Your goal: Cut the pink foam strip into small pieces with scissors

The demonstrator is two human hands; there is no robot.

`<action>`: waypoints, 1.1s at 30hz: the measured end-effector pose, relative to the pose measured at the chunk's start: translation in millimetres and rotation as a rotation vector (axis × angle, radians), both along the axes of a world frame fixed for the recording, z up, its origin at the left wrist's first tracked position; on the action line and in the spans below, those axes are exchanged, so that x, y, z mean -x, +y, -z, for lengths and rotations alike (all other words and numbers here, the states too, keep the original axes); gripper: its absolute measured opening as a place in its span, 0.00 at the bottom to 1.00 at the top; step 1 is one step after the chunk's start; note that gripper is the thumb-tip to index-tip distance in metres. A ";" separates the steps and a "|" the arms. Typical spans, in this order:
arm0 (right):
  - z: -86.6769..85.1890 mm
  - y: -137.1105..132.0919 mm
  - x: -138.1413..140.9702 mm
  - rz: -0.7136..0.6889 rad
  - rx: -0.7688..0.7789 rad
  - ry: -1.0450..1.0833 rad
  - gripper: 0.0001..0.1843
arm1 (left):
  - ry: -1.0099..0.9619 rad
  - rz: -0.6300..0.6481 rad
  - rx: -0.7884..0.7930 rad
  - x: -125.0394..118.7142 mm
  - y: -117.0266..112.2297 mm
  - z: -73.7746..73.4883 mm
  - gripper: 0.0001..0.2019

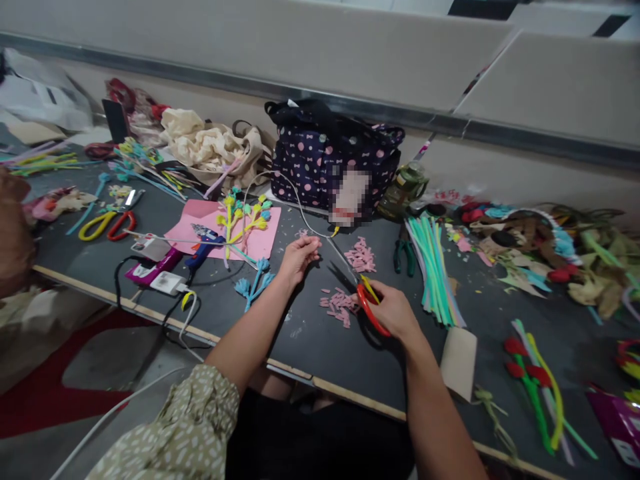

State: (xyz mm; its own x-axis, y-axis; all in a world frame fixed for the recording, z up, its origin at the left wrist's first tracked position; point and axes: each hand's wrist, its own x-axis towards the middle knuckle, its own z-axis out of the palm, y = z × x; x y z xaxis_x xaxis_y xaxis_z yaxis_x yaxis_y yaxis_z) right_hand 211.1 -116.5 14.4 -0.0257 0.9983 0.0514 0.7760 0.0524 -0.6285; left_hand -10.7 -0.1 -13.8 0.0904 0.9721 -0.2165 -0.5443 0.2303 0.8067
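Note:
My right hand [395,310] grips a pair of scissors [366,313] by its red and yellow handles, and the blades are spread apart, pointing up and left. The fingers of my left hand [300,259] are pinched together; whatever may be between them is too small to make out. Short pink cut pieces [340,305] lie in a loose pile under the scissors. Beyond the blades is a second pile of pink pieces [361,255]. A blue pipe-cleaner flower stem [256,283] rests left of my left forearm.
A pink sheet [267,233] carries yellow pipe-cleaner flowers and a blue glue gun [203,248]. Other scissors [120,217] lie farther left. Green pipe cleaners [433,270] and pliers [404,253] lie right. A patterned bag [310,157] stands behind, near a cabled phone [351,193]. Another person's arm [15,227] shows left.

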 end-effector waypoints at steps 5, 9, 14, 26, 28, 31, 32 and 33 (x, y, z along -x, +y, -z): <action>4.4 3.3 4.9 0.018 0.031 -0.160 0.18 | -0.011 0.004 -0.001 0.1 -0.6 -0.7 0.15; 12.0 5.9 2.4 0.001 -0.003 0.008 0.16 | -0.013 -0.003 0.003 0.8 -1.3 -0.3 0.15; 17.8 7.8 -0.2 -0.001 0.003 0.170 0.18 | -0.007 0.007 0.002 0.7 -1.2 0.9 0.16; 19.1 6.4 5.5 -0.029 -0.036 0.008 0.15 | 0.023 0.013 0.013 -1.8 -2.7 -4.9 0.16; 17.9 6.5 6.7 -0.027 -0.041 -0.013 0.15 | 0.030 0.014 0.013 -1.6 -2.4 -4.7 0.16; 15.7 6.6 8.9 -0.023 -0.047 -0.033 0.15 | 0.035 0.018 0.007 -1.3 -2.0 -3.6 0.16; 15.2 6.6 9.6 -0.019 -0.051 -0.036 0.15 | 0.034 0.018 0.007 -1.3 -2.0 -3.3 0.16; 14.9 6.5 10.2 -0.015 -0.055 -0.037 0.15 | 0.031 0.017 0.009 -1.4 -2.0 -3.1 0.16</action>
State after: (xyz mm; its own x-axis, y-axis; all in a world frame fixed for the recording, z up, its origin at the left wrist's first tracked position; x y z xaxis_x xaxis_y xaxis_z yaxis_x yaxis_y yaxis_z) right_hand 200.8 -110.0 -0.5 -0.0440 0.9935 0.1048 0.7976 0.0981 -0.5951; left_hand -9.3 -2.1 -10.6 0.0997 0.9684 -0.2286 -0.5152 0.2468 0.8208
